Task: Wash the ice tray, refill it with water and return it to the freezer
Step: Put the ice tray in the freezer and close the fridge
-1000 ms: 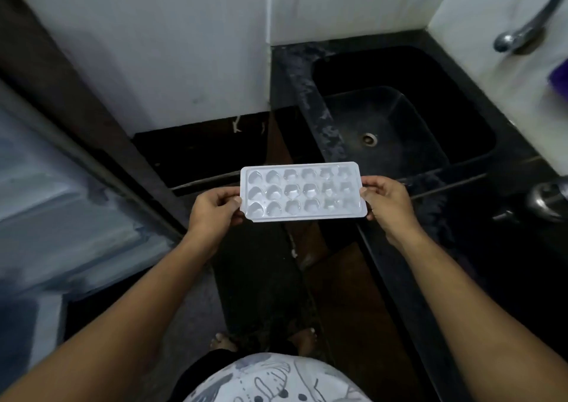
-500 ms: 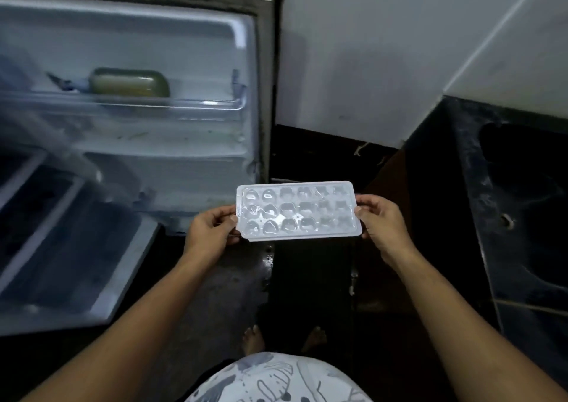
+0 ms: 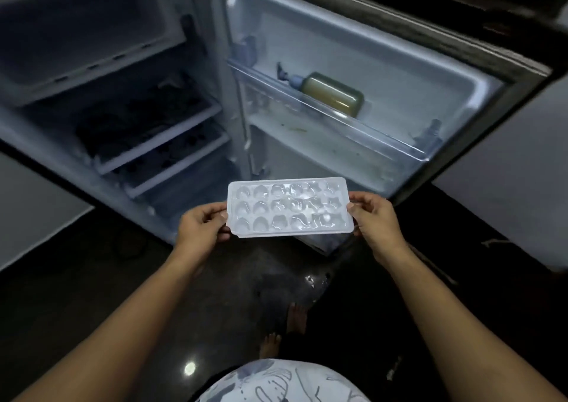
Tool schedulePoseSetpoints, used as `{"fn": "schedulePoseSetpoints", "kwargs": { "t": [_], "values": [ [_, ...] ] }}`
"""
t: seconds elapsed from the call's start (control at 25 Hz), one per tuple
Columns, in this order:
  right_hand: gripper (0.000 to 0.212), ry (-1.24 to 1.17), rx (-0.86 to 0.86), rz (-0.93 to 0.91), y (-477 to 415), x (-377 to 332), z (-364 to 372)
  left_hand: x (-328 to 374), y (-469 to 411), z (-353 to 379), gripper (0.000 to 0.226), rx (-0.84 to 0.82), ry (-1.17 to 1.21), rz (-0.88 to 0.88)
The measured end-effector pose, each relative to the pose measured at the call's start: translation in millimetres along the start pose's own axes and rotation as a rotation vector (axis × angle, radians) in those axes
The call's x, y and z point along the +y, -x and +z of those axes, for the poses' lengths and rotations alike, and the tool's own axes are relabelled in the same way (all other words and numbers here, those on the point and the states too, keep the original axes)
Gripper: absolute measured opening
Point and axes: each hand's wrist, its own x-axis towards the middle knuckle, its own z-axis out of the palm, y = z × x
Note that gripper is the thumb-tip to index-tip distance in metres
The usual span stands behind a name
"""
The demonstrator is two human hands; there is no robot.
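The ice tray [image 3: 289, 207] is milky white, its cups catching clear, glassy glints. The open fridge door [image 3: 384, 72] is lined pale bluish white, with a dark grey outer rim. In its clear door shelf [image 3: 368, 134] lies a bottle [image 3: 333, 97] — murky yellow-olive, with a grey-blue cap. The fridge shelves [image 3: 159, 139] have white front edges over near-black contents. The floor [image 3: 123, 309] is glossy black with small white highlights. The garment [image 3: 276, 383] is white — patterned with loose grey-blue line drawings.

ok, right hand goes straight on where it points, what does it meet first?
The ice tray that the right hand grips; beyond it, probably the open fridge door, its lower inner panel, depth unclear.
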Motion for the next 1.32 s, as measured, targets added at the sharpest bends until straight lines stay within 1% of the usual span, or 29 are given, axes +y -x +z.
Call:
{"fn": "schedulePoseSetpoints", "kwargs": {
  "t": [0.16, 0.32, 0.48, 0.6, 0.8, 0.96, 1.04, 1.2, 1.32],
  "values": [
    [0.022, 0.038, -0.213, -0.077, -39.6, -42.8, 50.4, 10.1, -7.6, -37.8, 0.025, 0.22, 0.103, -0.011],
    [0.02, 0.083, -0.369, -0.163, -70.4, -83.9, 96.8, 19.6, -15.2, -67.6, 0.023, 0.386, 0.213, -0.036],
    [0.024, 0.137, -0.492, -0.253, -94.6, -126.1, 148.3, 30.3, -27.7, -98.0, 0.022, 0.525, 0.32, -0.032],
    [0.029, 0.164, -0.552, -0.311, -107.1, -155.3, 181.2, 41.6, -39.9, -119.3, 0.021, 0.583, 0.378, -0.02],
    [0.032, 0.203, -0.58, -0.387, -129.6, -205.7, 235.8, 69.3, -69.9, -155.1, 0.02, 0.666, 0.475, -0.016],
    [0.039, 0.248, -0.586, -0.426, -148.0, -247.3, 266.0, 100.7, -96.0, -175.6, 0.018, 0.705, 0.548, -0.022],
    [0.039, 0.285, -0.564, -0.436, -161.2, -263.8, 283.8, 117.1, -112.6, -186.3, 0.017, 0.716, 0.564, -0.013],
    [0.027, 0.324, -0.515, -0.465, -192.0, -284.5, 323.6, 144.2, -152.1, -205.7, 0.016, 0.741, 0.565, 0.036],
    [0.033, 0.333, -0.476, -0.507, -214.7, -294.8, 351.7, 156.1, -182.0, -219.3, 0.017, 0.753, 0.565, 0.082]
  ]
}}
